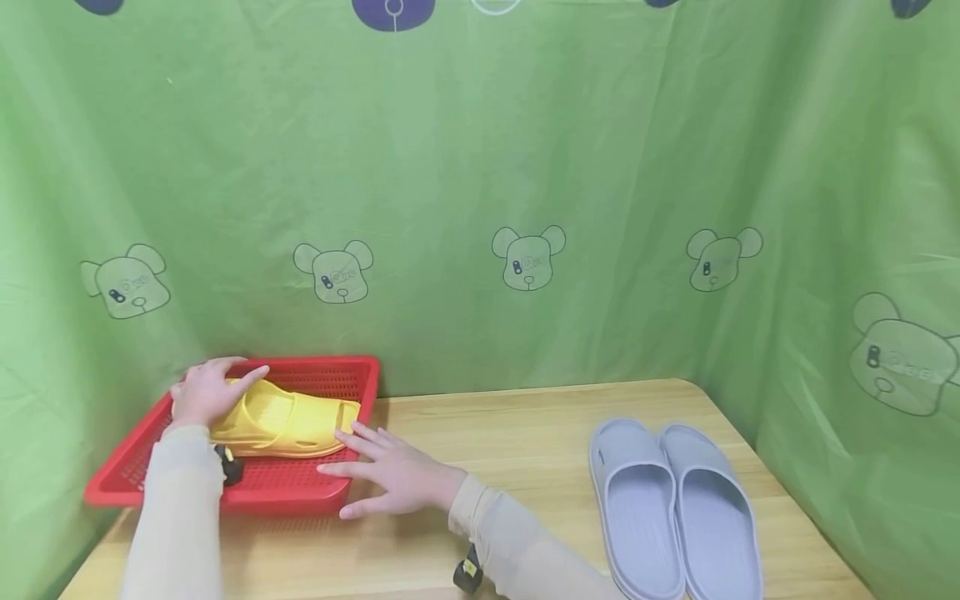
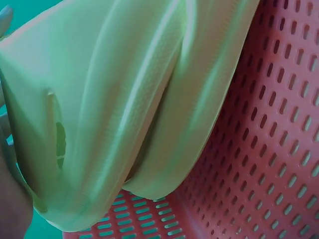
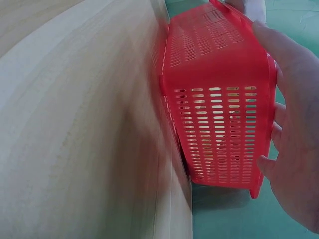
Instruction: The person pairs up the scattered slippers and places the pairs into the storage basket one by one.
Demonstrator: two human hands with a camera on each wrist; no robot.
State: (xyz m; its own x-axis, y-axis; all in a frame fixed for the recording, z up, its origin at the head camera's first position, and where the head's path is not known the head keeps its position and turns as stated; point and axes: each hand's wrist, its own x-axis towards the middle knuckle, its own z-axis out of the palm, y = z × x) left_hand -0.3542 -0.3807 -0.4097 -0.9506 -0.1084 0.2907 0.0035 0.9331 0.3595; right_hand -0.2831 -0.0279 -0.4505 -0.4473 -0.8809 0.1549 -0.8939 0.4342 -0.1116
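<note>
Near me on the right, the grey slippers [image 1: 645,525] sit side by side on the wooden table [image 1: 525,467], touching, toes pointing far. My right hand [image 1: 397,475] is spread wide at the right side of the red basket [image 1: 285,500], fingers reaching over its rim; I cannot tell whether they press on it. The basket stands at the left of the table, well apart from the grey slippers. In it the yellow slippers [image 1: 311,421] lie lengthwise, left to right. My left hand [image 1: 206,396] is at their left end, thumb stretched out; I cannot tell whether its fingers grip them. Farthest hangs the green curtain [image 1: 450,150], printed with bear heads.
</note>
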